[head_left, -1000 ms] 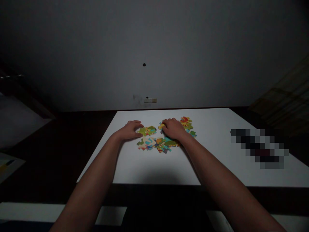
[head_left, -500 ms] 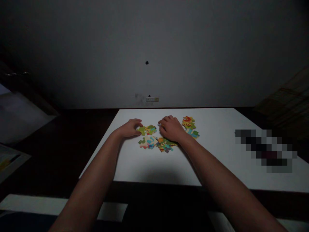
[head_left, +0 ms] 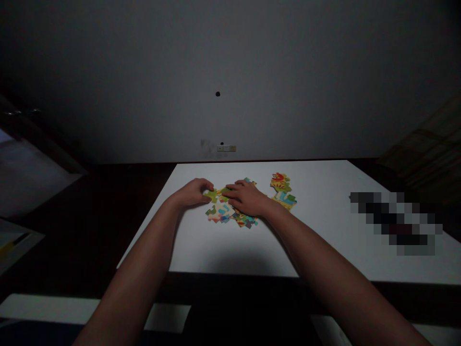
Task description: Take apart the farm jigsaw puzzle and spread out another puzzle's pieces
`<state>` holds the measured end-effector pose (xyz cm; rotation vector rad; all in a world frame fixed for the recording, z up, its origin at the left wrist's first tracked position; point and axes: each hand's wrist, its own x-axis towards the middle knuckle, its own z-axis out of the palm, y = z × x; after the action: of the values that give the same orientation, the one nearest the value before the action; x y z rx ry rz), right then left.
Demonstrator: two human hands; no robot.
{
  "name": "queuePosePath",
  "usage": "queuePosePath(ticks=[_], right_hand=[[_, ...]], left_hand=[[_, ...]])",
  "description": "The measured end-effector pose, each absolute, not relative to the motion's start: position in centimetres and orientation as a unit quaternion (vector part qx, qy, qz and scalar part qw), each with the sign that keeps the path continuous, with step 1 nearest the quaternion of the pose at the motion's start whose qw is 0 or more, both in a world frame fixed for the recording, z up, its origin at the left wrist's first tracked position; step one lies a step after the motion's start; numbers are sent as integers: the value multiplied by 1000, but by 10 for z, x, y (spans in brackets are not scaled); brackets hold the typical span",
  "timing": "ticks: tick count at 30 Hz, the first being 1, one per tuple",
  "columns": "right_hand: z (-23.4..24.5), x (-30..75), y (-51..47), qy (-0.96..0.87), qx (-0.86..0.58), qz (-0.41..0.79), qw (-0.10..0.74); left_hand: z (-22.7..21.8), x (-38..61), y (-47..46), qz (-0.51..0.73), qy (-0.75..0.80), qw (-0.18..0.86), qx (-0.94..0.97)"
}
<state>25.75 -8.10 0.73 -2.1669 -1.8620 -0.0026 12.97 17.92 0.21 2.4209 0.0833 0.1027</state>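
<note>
A heap of colourful jigsaw pieces (head_left: 230, 215) lies in the middle of a white table (head_left: 317, 226). My left hand (head_left: 192, 193) rests at the heap's left edge, its curled fingertips pinching a green piece (head_left: 213, 194). My right hand (head_left: 247, 198) lies palm down over the heap's centre, fingers stretched left onto the same green piece. A small joined group of red, yellow and green pieces (head_left: 283, 188) sits just right of my right hand, untouched.
A blurred dark object (head_left: 394, 222) lies on the table's right side. The table's near edge runs across the view above my forearms. A wall with a socket plate (head_left: 225, 148) stands behind the table. Pale surfaces show dimly at the far left.
My right hand has slid left across the heap to meet my left hand at the green piece, uncovering pieces on the right. My left hand has stayed put.
</note>
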Motion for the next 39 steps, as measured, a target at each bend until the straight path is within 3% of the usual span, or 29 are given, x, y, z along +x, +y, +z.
queuePosePath(ticks=[6, 14, 27, 34, 39], right_hand=[[9, 258, -84, -594, -792, -18, 136], [9, 256, -81, -600, -786, -36, 146], [10, 257, -78, -622, -770, 11, 142], [12, 257, -83, -605, -781, 6, 156], [10, 259, -82, -608, -777, 16, 161]], left_hand=[[9, 126, 170, 17, 53, 343, 938], [8, 126, 168, 31, 31, 213, 976], [8, 128, 169, 24, 4, 267, 963], [8, 126, 169, 36, 59, 192, 979], [11, 129, 160, 48, 35, 216, 975]])
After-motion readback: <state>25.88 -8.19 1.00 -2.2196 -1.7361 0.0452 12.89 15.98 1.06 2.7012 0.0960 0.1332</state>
